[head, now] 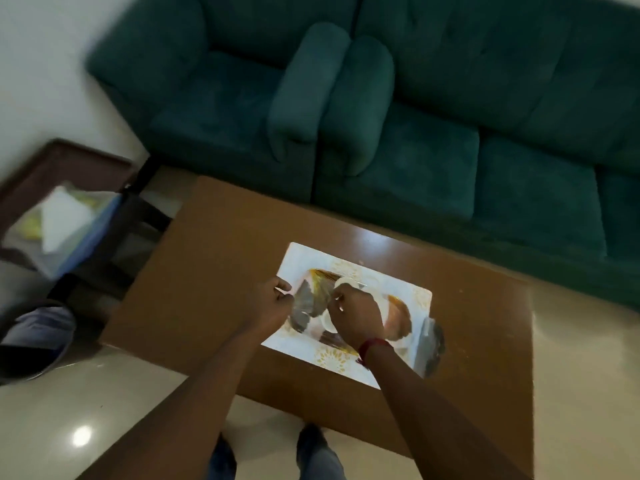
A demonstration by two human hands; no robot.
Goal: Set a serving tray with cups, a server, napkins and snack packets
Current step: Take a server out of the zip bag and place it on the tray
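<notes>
Serving tray (353,265), white with gold patterning, lies on a glossy brown coffee table (214,244). Motion blur makes any print on it unreadable. On the tray are two shiny snack packets (306,301) and a white cup (348,282); a third silvery packet overhangs its right edge. The left hand (273,301) is curled at the tray's left edge, its hold unclear. The right hand (358,318) curls round the cup's rim. Beyond the tray are a green sofa (433,140) and a pale tiled floor.
</notes>
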